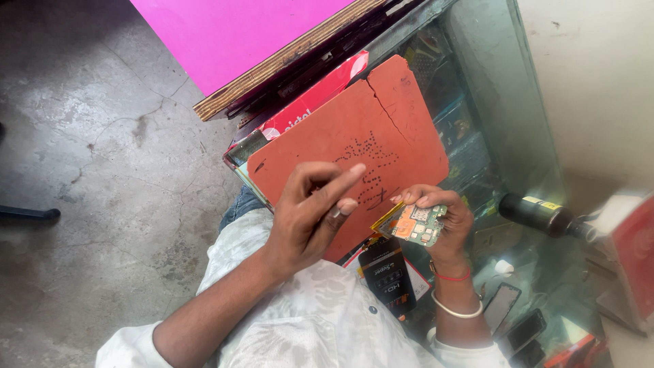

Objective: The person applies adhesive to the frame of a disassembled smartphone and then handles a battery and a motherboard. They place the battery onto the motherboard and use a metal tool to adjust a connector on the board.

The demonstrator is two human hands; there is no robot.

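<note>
1. Right hand (446,221): fingers closed narrowly around a small green circuit board (417,223). The fingertips lie along its upper edge and the palm sits behind it. The board is held tilted, component side towards the camera, with a yellow-orange strip along its left edge.
2. Circuit board position: in the air just right of frame centre, in front of the lower right edge of a red-orange sheet (340,136) and above a black battery (388,276).
3. Left hand (310,215): the index finger points up and to the right, and the other fingers are curled into the palm with the thumb tucked against them. Nothing shows in the grip, and it cannot be told whether something tiny is pinched there. The hand is near the circuit board but not touching it.
4. Right wrist: a pale bangle (456,312) with a red thread (453,277) above it. Both sleeves belong to a white patterned shirt (306,327).
5. Red-orange sheet: cracked from the top edge downward and marked with dark handwriting. It lies tilted over a glass counter (504,102).
6. Surroundings:
   - A magenta panel (238,34) with a plywood edge is at top.
   - A black cylindrical tool (538,215) lies at right.
   - Two dark phones (504,307) (524,330) lie at lower right.
   - A concrete floor (82,170) is at left.
</note>
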